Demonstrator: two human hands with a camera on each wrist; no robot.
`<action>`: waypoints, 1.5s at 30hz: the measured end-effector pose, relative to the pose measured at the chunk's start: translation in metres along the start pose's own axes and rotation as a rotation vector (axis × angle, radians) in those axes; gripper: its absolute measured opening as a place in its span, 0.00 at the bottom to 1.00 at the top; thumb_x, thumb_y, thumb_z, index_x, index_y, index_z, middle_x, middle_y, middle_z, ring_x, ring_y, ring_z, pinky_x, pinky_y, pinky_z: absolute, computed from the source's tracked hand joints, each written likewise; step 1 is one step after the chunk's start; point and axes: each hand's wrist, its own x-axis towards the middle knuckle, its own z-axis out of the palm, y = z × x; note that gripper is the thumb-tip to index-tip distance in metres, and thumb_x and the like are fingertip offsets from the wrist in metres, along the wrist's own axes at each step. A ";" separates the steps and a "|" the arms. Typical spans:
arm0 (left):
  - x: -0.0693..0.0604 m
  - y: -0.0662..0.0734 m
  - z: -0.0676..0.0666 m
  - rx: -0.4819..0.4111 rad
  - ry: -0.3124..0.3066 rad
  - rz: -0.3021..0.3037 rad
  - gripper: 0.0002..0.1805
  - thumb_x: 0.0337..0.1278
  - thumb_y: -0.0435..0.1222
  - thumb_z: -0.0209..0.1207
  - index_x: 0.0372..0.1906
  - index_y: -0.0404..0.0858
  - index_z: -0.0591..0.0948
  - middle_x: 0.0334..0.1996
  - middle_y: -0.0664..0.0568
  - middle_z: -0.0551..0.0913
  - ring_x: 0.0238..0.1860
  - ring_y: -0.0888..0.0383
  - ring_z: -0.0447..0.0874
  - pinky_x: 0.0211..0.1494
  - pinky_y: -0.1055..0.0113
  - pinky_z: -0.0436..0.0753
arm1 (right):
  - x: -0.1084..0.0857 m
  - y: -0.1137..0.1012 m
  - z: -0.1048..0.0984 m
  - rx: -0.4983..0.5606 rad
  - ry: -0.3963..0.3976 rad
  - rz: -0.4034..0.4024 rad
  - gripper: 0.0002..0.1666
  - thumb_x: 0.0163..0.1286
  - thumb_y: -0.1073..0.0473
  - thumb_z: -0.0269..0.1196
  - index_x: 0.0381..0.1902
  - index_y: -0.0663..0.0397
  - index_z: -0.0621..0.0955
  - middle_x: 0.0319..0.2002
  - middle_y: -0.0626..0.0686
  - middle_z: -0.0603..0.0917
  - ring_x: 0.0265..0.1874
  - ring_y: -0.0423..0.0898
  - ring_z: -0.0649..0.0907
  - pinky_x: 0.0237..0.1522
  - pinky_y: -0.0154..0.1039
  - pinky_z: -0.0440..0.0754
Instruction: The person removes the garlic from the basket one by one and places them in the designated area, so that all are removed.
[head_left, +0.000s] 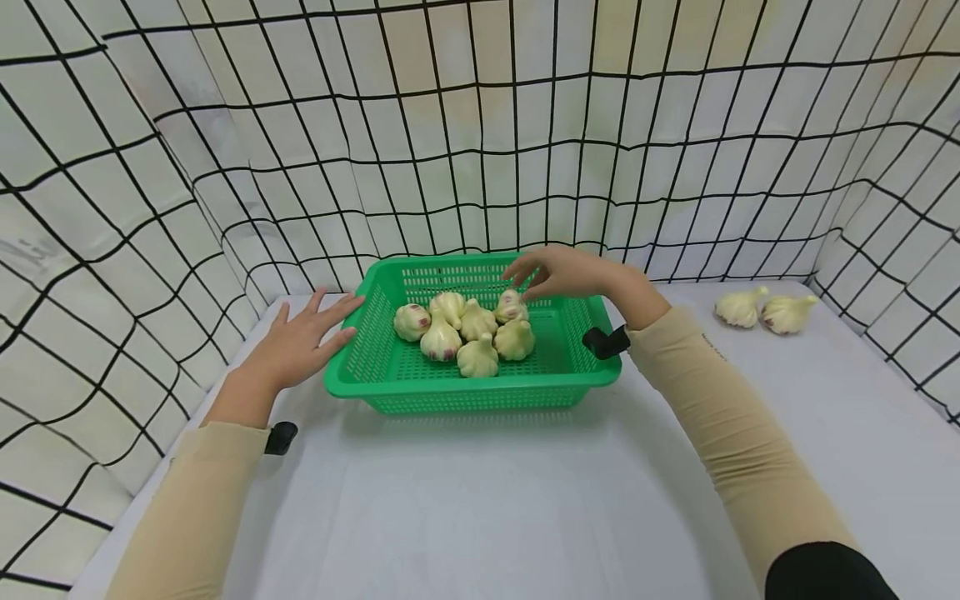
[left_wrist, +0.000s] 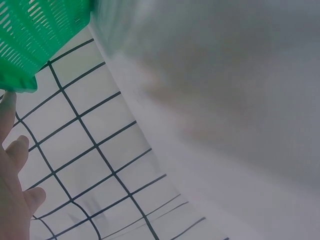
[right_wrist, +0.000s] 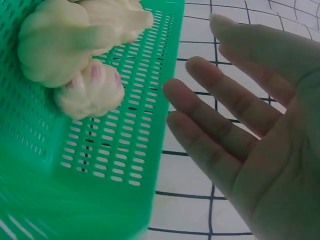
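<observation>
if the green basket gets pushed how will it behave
The green basket would probably slide rather than tip, being wide and low. Its slotted, thin-looking build suggests it is light and may flex slightly. The rounded garlic bulbs inside could roll, with bare space beside them.

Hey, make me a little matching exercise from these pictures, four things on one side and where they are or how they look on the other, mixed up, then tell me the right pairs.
Column one
1. Left hand
2. Right hand
3. Two loose bulbs
4. Basket

Column two
A. Green, with a garlic cluster inside
B. Lying on the table, off to the right
C. At the basket's left end
D. Holding nothing, above the basket's far side

Right pairs: 1-C, 2-D, 3-B, 4-A
</observation>
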 end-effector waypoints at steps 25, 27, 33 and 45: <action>-0.001 0.002 0.002 -0.008 0.005 -0.002 0.35 0.81 0.57 0.41 0.83 0.48 0.56 0.80 0.42 0.55 0.81 0.36 0.36 0.75 0.31 0.30 | 0.038 0.014 0.029 -0.110 -0.310 0.177 0.34 0.68 0.70 0.66 0.72 0.58 0.74 0.70 0.60 0.73 0.71 0.57 0.70 0.66 0.49 0.75; 0.000 0.002 0.002 -0.006 0.005 -0.002 0.35 0.81 0.57 0.41 0.83 0.48 0.56 0.80 0.42 0.55 0.81 0.35 0.36 0.75 0.31 0.30 | 0.039 0.015 0.029 -0.115 -0.310 0.179 0.35 0.67 0.70 0.67 0.71 0.57 0.74 0.70 0.59 0.73 0.71 0.57 0.69 0.66 0.49 0.75; 0.000 0.002 0.000 -0.004 0.003 -0.003 0.35 0.81 0.57 0.40 0.83 0.48 0.56 0.80 0.42 0.55 0.81 0.36 0.36 0.75 0.31 0.30 | 0.040 0.013 0.030 -0.125 -0.317 0.193 0.36 0.65 0.70 0.68 0.71 0.55 0.75 0.70 0.59 0.71 0.70 0.56 0.68 0.69 0.50 0.72; 0.000 0.001 0.000 -0.006 0.002 -0.003 0.35 0.81 0.57 0.40 0.83 0.48 0.55 0.80 0.41 0.55 0.81 0.36 0.36 0.75 0.31 0.30 | 0.042 0.012 0.034 -0.218 -0.371 0.196 0.34 0.67 0.68 0.67 0.70 0.48 0.77 0.68 0.57 0.72 0.69 0.54 0.69 0.67 0.49 0.73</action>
